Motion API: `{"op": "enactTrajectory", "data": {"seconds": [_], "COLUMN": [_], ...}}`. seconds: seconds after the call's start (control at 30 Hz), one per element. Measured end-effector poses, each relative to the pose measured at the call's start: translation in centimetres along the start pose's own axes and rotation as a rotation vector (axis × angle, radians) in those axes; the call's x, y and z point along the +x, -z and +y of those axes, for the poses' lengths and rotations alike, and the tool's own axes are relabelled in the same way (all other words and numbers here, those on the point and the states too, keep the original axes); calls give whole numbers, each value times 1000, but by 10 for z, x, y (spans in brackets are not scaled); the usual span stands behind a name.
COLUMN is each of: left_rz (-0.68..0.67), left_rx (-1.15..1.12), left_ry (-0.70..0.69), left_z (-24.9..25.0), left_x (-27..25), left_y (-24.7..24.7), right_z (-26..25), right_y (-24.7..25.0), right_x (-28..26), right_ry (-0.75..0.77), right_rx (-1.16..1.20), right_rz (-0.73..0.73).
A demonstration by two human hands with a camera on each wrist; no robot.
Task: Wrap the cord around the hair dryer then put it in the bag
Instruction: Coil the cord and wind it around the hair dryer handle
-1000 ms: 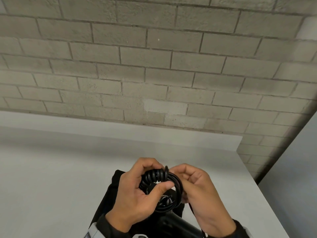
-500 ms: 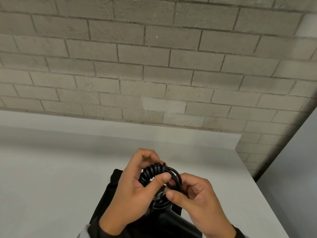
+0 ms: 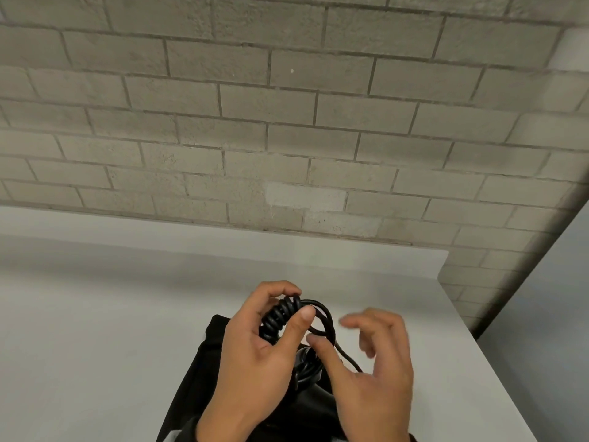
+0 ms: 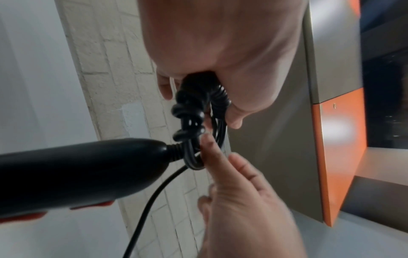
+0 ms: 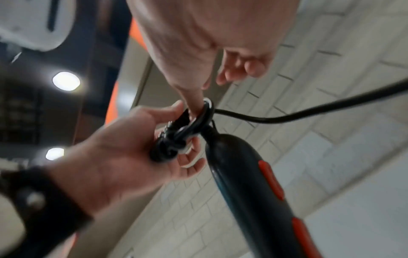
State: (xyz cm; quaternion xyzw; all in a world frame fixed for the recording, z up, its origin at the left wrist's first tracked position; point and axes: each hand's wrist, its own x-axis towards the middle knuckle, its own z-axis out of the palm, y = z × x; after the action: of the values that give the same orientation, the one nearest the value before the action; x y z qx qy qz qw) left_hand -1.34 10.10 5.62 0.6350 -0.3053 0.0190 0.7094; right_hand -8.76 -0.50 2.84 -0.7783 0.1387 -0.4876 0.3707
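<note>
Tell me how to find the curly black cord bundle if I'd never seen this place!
Start at the white table below the grey brick wall and look at its near edge, where two hands meet above a black bag. The cord bundle is the ridged black coil that the left hand pinches. Unlike the smooth hair dryer handle below, it is bumpy and looped.

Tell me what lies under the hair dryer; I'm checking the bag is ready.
Under the hair dryer and both hands, a black bag lies on the white table. Its opening is covered, so what it holds cannot be seen.
</note>
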Motion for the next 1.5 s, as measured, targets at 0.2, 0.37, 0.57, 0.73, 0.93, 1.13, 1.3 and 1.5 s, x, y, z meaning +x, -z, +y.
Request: {"op": "enactTrajectory", "data": {"seconds": [0.2, 0.37, 0.57, 0.73, 0.93, 1.13, 1.3, 1.5], "left_rz": [139, 119, 11, -121, -67, 24, 15, 14], "left_rx": [76, 191, 263, 247, 261, 298, 313, 301], "left_ry": [-32, -134, -299, -429, -373, -346, -357, -359], "left_z": [-10, -13, -20, -18, -21, -28, -32, -34], "left_x": [-8, -10, 3, 9, 12, 19, 21, 22], "left_y": [-9, -9, 3, 10, 6, 8, 8, 7], "right_z": [1, -12, -32, -37, -28, -26, -27, -13], "right_y": [-13, -11, 28, 48, 41, 28, 32, 38], "right_x": [-12, -11, 26, 51, 39, 11, 22, 29], "right_ry": [227, -21, -450, -802, -598, -238, -640, -1046], "right_rx": [-243, -153, 48, 625, 483, 126, 587, 1414], "right_rz": [4, -129, -600, -830, -735, -414, -515, -700]}}
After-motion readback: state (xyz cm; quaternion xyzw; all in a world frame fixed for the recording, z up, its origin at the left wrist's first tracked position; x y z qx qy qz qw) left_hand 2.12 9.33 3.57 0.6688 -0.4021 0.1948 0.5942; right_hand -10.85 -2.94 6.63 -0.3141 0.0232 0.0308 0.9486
